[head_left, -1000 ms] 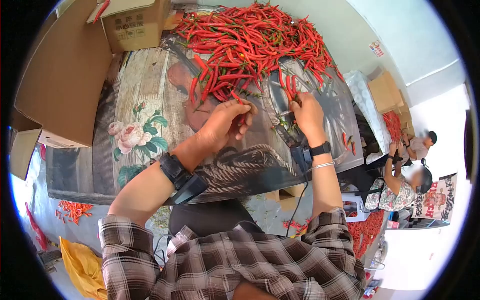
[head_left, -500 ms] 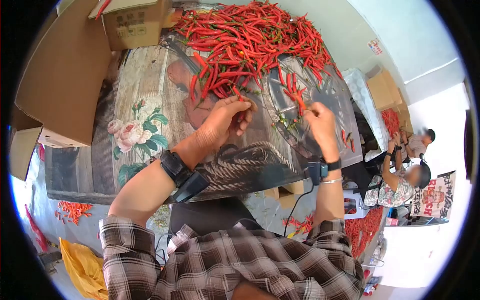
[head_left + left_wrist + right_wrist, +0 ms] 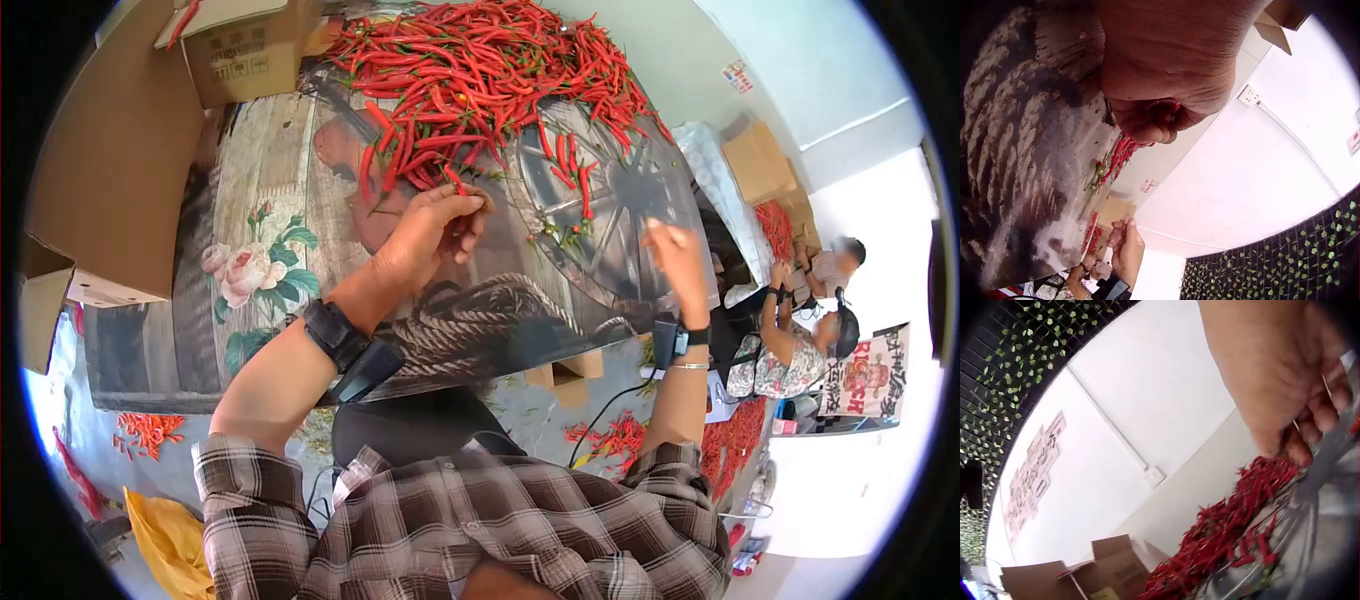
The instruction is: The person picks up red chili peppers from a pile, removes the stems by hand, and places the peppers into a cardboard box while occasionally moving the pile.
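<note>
Right hand (image 3: 677,258) has drawn off rightward in the last half second, now well apart from the loose red chillies (image 3: 586,192) beside which it worked; left hand (image 3: 432,225) about where it was; head view swung slightly. Tabletop (image 3: 290,150) the broadest thing, printed with boards, roses, coiled rope and a spoked wheel; large cardboard box (image 3: 120,170) along its left side; heap of red chillies (image 3: 480,85) across the far part, green stems showing among them; smaller printed carton (image 3: 245,62) just left of the heap. Both hands on the near side of the heap, a dark band at each wrist; left has fingers curled and thumb bent in, pinching a red chilli (image 3: 455,182), one end poking out toward the heap; left wrist view shows red inside the curl, how many chillies cannot be told; right is blurred from the head, but the right wrist view shows its fingers loosely bent, slightly apart. Loose chillies lie in a small group on the printed wheel, between heap and right hand; smallest, greenish stem scraps (image 3: 575,231) just nearer the person.
</note>
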Tool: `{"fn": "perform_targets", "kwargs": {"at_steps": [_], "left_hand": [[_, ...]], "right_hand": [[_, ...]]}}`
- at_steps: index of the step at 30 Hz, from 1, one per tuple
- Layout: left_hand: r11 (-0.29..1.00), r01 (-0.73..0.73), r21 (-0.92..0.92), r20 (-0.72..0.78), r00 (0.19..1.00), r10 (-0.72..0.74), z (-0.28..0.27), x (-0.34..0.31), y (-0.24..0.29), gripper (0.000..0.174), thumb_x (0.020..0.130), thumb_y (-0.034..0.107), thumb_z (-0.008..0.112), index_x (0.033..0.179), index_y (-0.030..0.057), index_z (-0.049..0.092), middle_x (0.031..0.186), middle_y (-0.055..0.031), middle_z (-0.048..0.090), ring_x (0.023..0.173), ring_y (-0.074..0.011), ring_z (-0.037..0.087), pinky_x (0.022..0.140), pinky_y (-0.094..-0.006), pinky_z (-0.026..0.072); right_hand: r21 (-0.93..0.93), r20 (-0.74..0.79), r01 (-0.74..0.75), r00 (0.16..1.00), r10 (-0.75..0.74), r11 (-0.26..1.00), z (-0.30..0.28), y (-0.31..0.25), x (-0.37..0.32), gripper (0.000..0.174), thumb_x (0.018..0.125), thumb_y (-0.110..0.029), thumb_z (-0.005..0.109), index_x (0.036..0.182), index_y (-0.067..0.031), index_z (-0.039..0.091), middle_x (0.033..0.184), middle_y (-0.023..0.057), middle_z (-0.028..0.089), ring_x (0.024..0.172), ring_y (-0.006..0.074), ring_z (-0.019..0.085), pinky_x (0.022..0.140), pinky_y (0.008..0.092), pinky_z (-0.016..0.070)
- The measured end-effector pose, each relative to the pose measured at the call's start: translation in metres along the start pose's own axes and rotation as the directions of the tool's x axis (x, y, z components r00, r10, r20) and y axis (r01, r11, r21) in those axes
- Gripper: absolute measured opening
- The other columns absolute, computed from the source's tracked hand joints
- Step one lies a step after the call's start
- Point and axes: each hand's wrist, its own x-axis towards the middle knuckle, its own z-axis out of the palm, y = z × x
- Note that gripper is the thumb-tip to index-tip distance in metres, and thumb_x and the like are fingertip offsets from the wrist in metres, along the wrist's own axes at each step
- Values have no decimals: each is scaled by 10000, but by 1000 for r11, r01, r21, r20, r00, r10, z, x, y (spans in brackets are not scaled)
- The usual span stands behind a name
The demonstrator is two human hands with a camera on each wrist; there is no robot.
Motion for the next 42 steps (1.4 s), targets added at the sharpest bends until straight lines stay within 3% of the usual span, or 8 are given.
{"fn": "perform_targets", "kwargs": {"at_steps": [2,4,8,10,19,26,34,42], "left_hand": [[1000,-8,9,4,1000,8,0,1,0,138,905,164,510,940,49,577,696,-4,546,536,-89,486,441,-228,380],[1000,20,-4,-16,1000,-20,0,0,1,137,904,166,513,939,49,577,694,-8,546,541,-93,488,441,-228,382],[1000,30,-10,-6,1000,-30,0,1,1,135,900,164,521,942,46,573,692,-11,545,538,-96,487,442,-229,383],[999,29,-20,6,1000,-28,-1,1,2,131,895,158,529,945,43,568,698,-15,545,543,-100,486,445,-231,384],[1000,12,-17,9,1000,-12,-1,1,0,131,892,158,533,947,46,572,708,-13,546,552,-99,489,448,-235,384],[1000,8,0,12,1000,-8,1,1,1,132,892,161,532,942,48,579,705,-8,548,535,-89,489,445,-227,383],[999,30,14,-5,1000,-30,2,-1,3,131,890,147,532,951,39,573,701,-10,538,545,-99,489,461,-229,385],[999,37,-21,-47,998,-37,3,-1,4,124,885,150,545,944,46,579,685,-7,525,534,-102,474,462,-231,377]], "right_hand": [[-7,116,6,993,-5,1000,20,-15,10,196,806,-200,632,780,-6,631,617,45,527,601,139,544,554,311,415],[-56,-2,362,932,-363,930,42,-27,22,211,789,-209,653,793,0,627,677,73,531,642,154,550,589,304,431],[3,-6,426,905,-426,905,77,-46,51,205,762,-191,664,797,7,620,748,119,557,697,226,581,625,335,443],[-296,-19,532,827,-562,793,94,-42,67,163,742,-149,657,804,-2,621,779,159,582,718,317,590,653,376,451],[-151,-125,360,917,-379,921,69,-38,43,147,735,-121,658,792,2,599,788,172,592,731,308,594,651,396,448],[-455,-217,65,959,-181,888,-7,65,29,166,750,-115,648,841,17,610,796,181,629,748,310,618,659,384,466],[-89,-98,162,981,-170,983,20,-13,19,183,826,-167,592,862,9,629,726,164,624,654,307,624,617,381,466],[-382,14,237,968,-251,893,85,-41,62,331,774,-329,650,716,-4,637,622,164,592,597,249,613,559,370,430]]}}
